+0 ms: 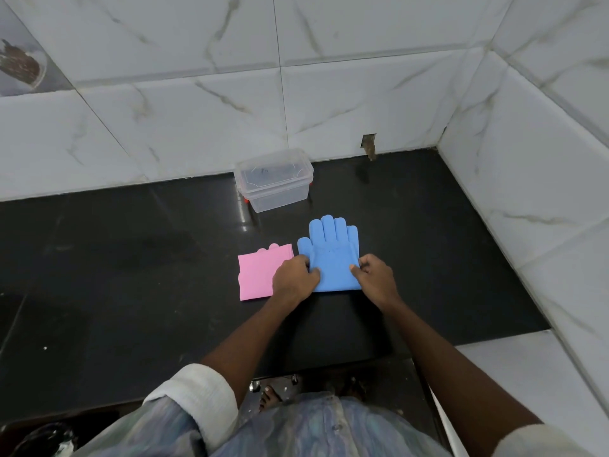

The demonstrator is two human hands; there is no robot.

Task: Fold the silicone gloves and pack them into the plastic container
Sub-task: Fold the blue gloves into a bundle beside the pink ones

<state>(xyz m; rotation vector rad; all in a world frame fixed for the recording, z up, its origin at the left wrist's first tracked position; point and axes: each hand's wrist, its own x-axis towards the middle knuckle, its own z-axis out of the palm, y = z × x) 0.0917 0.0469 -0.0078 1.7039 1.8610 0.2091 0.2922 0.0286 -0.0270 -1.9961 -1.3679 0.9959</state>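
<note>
A blue silicone glove [333,255] lies flat on the black counter [131,275], fingers pointing away from me. My left hand [295,280] pinches its left edge near the cuff. My right hand [374,278] pinches its right edge. The lower part of the glove looks doubled over. To its left lies a pink glove [257,275], folded into a rough rectangle with fingertips showing at its far edge; my left hand covers its right corner. A clear plastic container [275,181] with no lid stands behind the gloves, against the wall.
White marble-pattern tile walls [197,110] close off the counter at the back and on the right. A small hole [369,145] shows in the back wall at counter level. The counter's front edge runs just in front of my body.
</note>
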